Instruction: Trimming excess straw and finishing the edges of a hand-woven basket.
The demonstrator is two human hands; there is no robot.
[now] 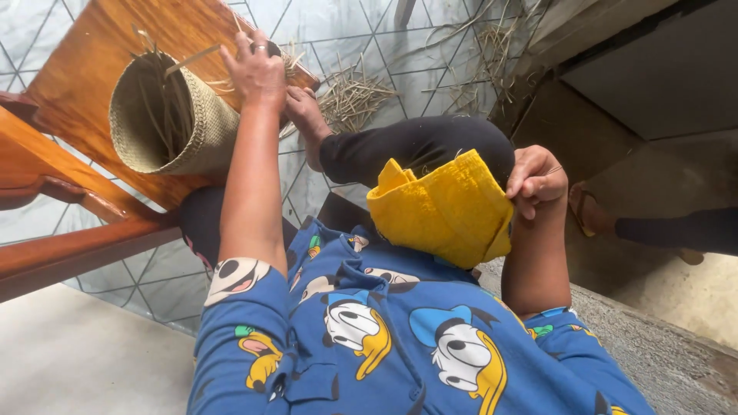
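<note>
Shirt: blue shirt (400,346) w/ cartoon-duck print seen nearest the camera, at bottom of frame.
Cloth: yellow cloth (446,211) is draped over the raised knee, just above the shirt; black trouser leg (415,150) seen under it.
Right hand: right hand (536,180) is closed, fingertips pinched on the cloth's right edge; a thin strand seems to be held between the fingers, not clear enough to be sure.
Left hand: left hand (257,69) is stretched forward, arm straight, fingers curled on the rim of the woven basket (173,115) & on a flat straw strip (192,58) there; a ring is seen on one finger.
Basket: round, pale-brown weave, laid on its side w/ mouth toward upper left, loose strip ends sticking out of rim. It is rested on the wooden chair (92,84), against the seat board, & is steadied by a bare foot (304,107) just right of it.
Floor: tiled floor (384,46) w/ triangle pattern is seen beyond; dry straw scraps (354,96) are scattered near the foot, more further back at top.
Far right: another person's sandalled foot (588,211) & dark trouser leg seen on the concrete, well apart from the basket.
</note>
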